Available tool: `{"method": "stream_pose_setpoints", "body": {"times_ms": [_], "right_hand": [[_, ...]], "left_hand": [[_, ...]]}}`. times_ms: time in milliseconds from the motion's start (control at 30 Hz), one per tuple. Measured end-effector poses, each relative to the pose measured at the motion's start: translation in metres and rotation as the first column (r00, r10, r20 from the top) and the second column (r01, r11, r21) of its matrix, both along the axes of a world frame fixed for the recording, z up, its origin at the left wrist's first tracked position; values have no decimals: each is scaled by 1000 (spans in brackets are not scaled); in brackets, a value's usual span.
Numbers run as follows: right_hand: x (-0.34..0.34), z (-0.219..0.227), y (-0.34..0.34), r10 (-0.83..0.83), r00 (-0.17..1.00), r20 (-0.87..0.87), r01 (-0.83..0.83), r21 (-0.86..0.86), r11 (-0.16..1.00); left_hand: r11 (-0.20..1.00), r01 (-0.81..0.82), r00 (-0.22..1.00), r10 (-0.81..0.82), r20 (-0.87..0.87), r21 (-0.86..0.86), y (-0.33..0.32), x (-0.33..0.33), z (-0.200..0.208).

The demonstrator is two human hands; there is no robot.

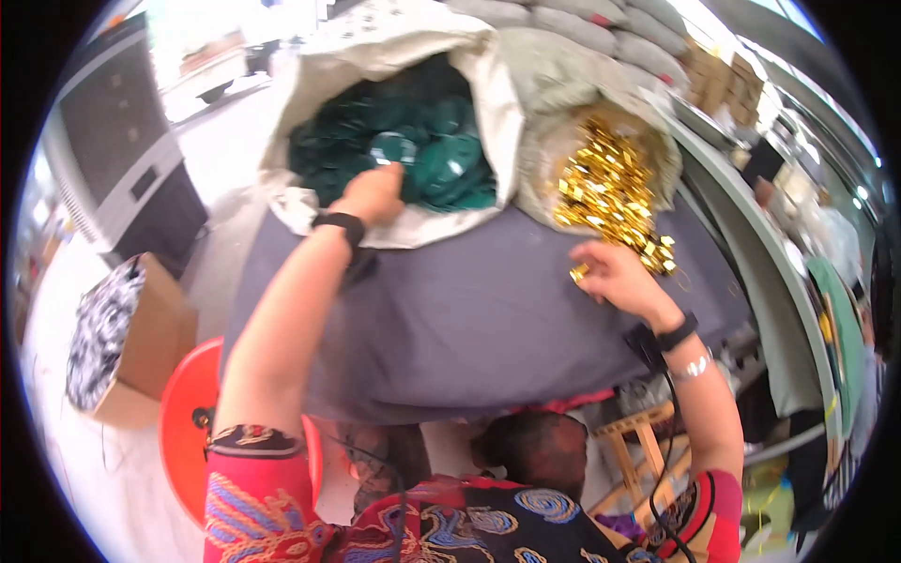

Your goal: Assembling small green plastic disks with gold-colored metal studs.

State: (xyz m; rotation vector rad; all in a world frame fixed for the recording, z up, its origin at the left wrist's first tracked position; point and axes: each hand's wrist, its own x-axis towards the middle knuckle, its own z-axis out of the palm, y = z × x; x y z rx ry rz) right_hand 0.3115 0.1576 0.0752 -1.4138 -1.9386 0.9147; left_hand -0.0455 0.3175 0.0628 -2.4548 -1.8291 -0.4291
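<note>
My left hand (374, 192) reaches into an open white sack (282, 188) full of dark green round pieces (441, 141) and closes on one of them (392, 148). My right hand (615, 274) rests on the grey cloth-covered table (469, 319) and pinches a small gold piece (579, 274) at its fingertips. Beside it a second pale sack (544, 103) spills a heap of shiny gold pieces (610, 192) onto the cloth. Both wrists wear black bands.
A cardboard box (141, 338) with black-and-white contents and a red round stool (188, 413) stand at the lower left. A small wooden stool (638, 441) is under the table at right. Stacked sacks (582, 23) lie behind. Another person (845, 328) is at the far right.
</note>
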Motion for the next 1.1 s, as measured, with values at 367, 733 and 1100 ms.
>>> {"method": "stream_pose_setpoints", "body": {"times_ms": [367,733,1100], "right_hand": [[-45,19,-71,-36,980,-195,10,-132,991],[-67,9,-89,34,968,-248,-60,-99,993],[-85,4,-109,44,932,-360,-43,12,999]], "left_hand": [[999,23,991,-27,131,28,-14,21,2],[909,258,958,-284,-34,-326,-31,16,-11],[995,101,995,-101,0,-13,-104,-6,26]]}}
